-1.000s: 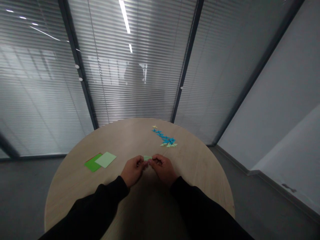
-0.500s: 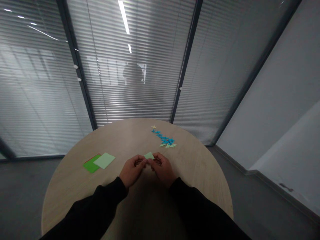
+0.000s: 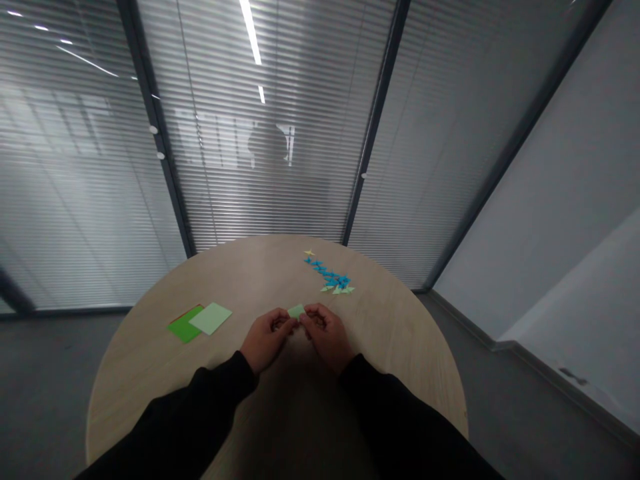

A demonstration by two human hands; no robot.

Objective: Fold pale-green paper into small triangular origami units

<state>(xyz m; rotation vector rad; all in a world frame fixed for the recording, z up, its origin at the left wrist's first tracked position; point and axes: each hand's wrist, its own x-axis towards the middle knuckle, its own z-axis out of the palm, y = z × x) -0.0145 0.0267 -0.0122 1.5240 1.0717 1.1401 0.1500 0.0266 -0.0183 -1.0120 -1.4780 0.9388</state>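
Left grip (image 3: 265, 339) and right grip (image 3: 328, 335) pinch 1 pale-green paper (image 3: 296, 311).

Pale-green paper (image 3: 296, 311), bright-green sheet (image 3: 184, 329), blue pieces (image 3: 343, 281), black sleeves (image 3: 215, 390)

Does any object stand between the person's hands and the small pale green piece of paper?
Nothing visible does: the left hand and right hand both hold the small pale green piece of paper. The blue folded paper pieces lie beyond.

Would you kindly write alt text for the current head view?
The left hand and right hand hold a small pale-green paper over a round table. Green sheets lie left; small blue, yellow and pale-green pieces lie beyond, to the right.
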